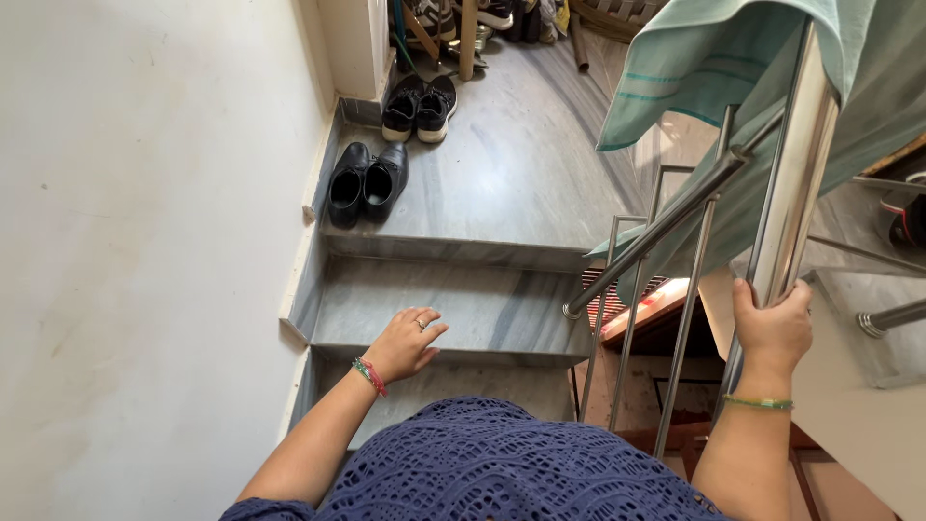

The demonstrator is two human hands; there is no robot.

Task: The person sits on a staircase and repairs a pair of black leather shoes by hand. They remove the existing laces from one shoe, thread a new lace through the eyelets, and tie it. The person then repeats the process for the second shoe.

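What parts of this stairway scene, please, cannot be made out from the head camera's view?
- Railing post, head view: its top is covered by the green cloth draped over it.
- Right hand: fingertips wrap behind the post, out of sight.
- Person's legs and feet: hidden by the blue knitted top.
- Clutter at the top edge: cut off by the frame, too small to identify.
- Left hand: whether it touches anything is unclear.

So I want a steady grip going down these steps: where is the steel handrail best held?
Hold the handrail on its bare round tube just below the draped green towel, where the right hand wraps it now. Come from the stair side; the smooth tube lets fingers close round, while the cloth could slip.
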